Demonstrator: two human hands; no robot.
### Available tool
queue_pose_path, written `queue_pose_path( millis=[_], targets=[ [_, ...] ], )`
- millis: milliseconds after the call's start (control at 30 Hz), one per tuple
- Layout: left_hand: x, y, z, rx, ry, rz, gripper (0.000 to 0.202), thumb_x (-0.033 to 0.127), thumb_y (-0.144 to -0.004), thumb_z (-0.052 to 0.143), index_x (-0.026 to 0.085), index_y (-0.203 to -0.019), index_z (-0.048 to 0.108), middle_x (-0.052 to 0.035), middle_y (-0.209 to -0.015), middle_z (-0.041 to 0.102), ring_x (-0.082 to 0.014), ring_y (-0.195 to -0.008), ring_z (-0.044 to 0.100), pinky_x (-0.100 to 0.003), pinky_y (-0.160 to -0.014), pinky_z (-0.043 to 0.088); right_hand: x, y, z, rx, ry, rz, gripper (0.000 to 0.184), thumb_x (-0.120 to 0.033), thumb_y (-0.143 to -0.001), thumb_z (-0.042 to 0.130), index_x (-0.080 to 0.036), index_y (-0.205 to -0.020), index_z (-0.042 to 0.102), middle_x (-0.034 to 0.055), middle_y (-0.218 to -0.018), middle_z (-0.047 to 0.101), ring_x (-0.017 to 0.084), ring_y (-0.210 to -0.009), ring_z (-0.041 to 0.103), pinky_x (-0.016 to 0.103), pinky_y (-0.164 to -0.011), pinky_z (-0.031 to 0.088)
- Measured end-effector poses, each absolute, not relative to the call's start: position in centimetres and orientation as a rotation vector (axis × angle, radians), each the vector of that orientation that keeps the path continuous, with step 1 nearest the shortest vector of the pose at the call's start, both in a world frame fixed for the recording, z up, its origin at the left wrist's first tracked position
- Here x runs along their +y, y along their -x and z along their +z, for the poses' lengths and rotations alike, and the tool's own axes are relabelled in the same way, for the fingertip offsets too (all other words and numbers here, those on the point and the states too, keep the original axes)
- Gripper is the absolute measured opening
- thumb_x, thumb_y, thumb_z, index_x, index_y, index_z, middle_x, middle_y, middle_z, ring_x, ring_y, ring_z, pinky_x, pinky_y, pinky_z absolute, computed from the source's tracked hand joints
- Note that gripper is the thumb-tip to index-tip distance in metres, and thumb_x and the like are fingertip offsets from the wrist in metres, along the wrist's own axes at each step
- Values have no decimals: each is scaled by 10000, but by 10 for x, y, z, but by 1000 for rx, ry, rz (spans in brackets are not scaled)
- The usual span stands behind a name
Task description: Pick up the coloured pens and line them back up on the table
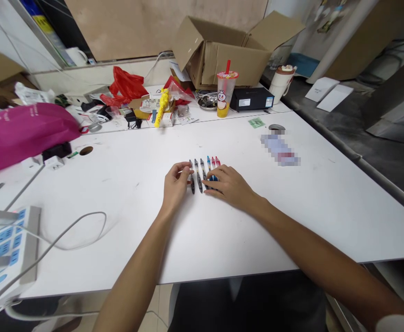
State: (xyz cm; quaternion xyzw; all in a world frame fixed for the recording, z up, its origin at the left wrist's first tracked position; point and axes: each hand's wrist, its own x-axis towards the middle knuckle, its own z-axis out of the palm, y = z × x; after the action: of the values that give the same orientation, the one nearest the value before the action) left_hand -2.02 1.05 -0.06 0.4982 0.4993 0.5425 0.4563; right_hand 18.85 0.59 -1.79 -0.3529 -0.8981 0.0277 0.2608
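A row of click pens lies side by side on the white table. At its left are three black pens, the outermost black pen, the second black pen and the third black pen. A blue pen and two red pens follow on the right. My left hand rests beside the outermost black pen, its fingertips at the barrel and its fingers loosely bent apart. Over the right part of the row, my right hand has its fingers spread and covers the lower ends of the blue and red pens.
A power strip with a grey cable occupies the table's left side. Along the back stand a magenta bag, a drink cup, a black box and an open carton. A tape roll lies right.
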Motion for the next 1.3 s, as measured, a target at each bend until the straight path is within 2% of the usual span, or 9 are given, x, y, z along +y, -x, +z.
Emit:
queue_pose_path(
  millis=[100,333,533,700,900,1033,1167,1300],
  targets=[
    [11,20,-1,1224,-1224,1333,161,341,-925,660,215,-1003,725,-105,-1121,718,-230,-990,708,-298,-686,577,8,-189,-20,-2443,962,46,255,-384,-1010,609,-242,-1157,761,90,-1232,726,308,-1160,557,452,-908,442],
    [9,20,1,1239,-1241,1288,175,339,-936,627,206,-1020,704,-104,-1136,717,-225,-993,708,-319,-725,579,5,-185,-21,-2419,1003,2,283,-418,-991,639,-206,-1140,753,85,-1214,738,307,-1162,577,447,-921,452],
    [8,19,3,1238,-1234,1284,194,354,-930,625,198,-1021,694,-112,-1145,714,-227,-999,711,-308,-717,575,-5,-170,-19,-2418,948,-29,325,-371,-999,628,-206,-1270,700,76,-1330,711,304,-1218,576,452,-956,463],
    [9,20,3,1245,-1215,1287,181,341,-924,629,195,-1009,694,-113,-1141,715,-211,-976,713,-285,-697,564,-4,-165,-20,-2388,949,-10,253,-288,-1030,583,-217,-1224,729,38,-1228,770,275,-1168,621,439,-941,464],
    [7,19,6,1260,-1210,1291,164,329,-932,619,199,-994,697,-110,-1135,719,-212,-977,718,-281,-693,560,-4,-170,-13,-2041,913,271,179,-361,-994,647,-297,-1077,793,25,-1115,785,249,-1073,639,450,-932,501],
    [6,19,7,1268,-1203,1291,150,317,-936,619,203,-985,703,-109,-1155,720,-214,-979,721,-284,-697,559,-6,-171,-10,-1639,1058,648,224,-415,-994,631,-291,-1108,778,31,-974,792,221,-935,695,405,-842,537],
    [6,18,8,1237,-1134,1276,164,324,-948,623,187,-989,702,-126,-1171,728,-211,-970,731,-282,-706,563,-8,-173,-8,-1417,1113,778,246,-423,-983,636,-266,-1128,757,45,-1022,801,213,-926,721,381,-818,541],
    [6,16,14,1092,-908,1258,296,413,-978,610,144,-1083,675,-174,-1212,731,-220,-983,753,-278,-735,591,-13,-175,-5,-1477,1025,787,192,-343,-976,632,-263,-1108,747,45,-1051,786,211,-959,719,374,-828,531]
  ],
)
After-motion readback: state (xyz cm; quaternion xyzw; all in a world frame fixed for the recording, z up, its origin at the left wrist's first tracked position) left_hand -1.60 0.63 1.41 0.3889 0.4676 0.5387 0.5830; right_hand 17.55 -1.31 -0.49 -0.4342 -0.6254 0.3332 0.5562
